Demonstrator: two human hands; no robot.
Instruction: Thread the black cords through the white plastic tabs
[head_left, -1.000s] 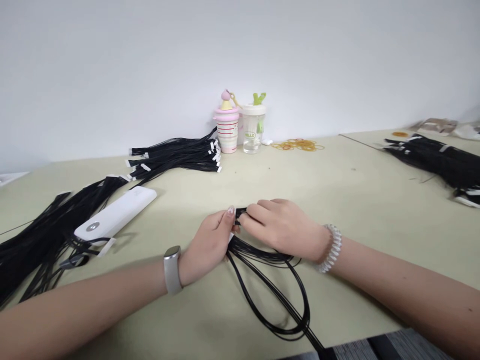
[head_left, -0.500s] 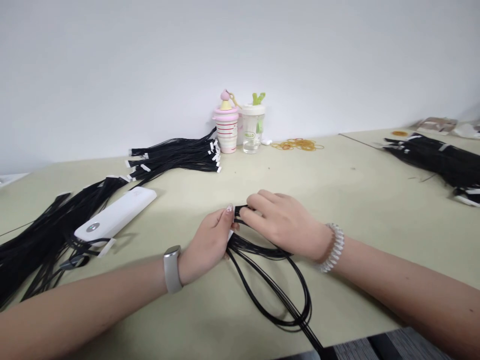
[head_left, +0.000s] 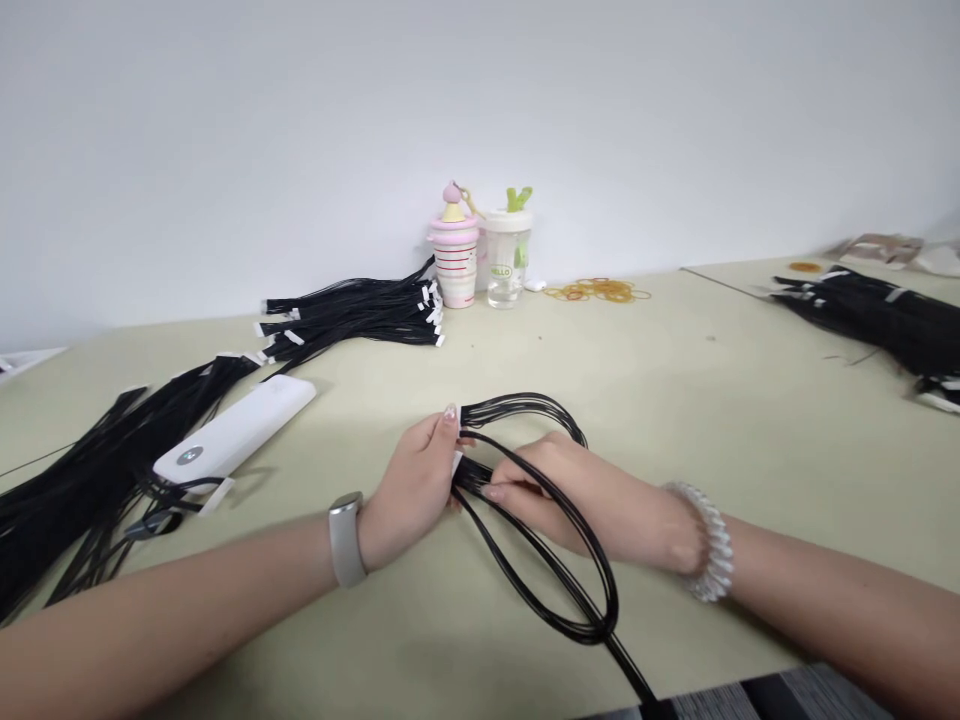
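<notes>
Black wires (head_left: pixel 602 624) loop rightward from white connectors (head_left: pixel 457 462) clamped in our left hand (head_left: pixel 412 472). Our right hand (head_left: pixel 619 503) has fingertips at the lower strands (head_left: pixel 473 474), pinch unclear.

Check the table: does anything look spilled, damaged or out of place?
Nothing looks spilled or visibly damaged. Mildly odd: the white device lies slantwise beside the black wire bundle at left and seems unrelated to it. The striped cup and clear cup stand upright; the held wires loop loosely without visible breaks.
</notes>
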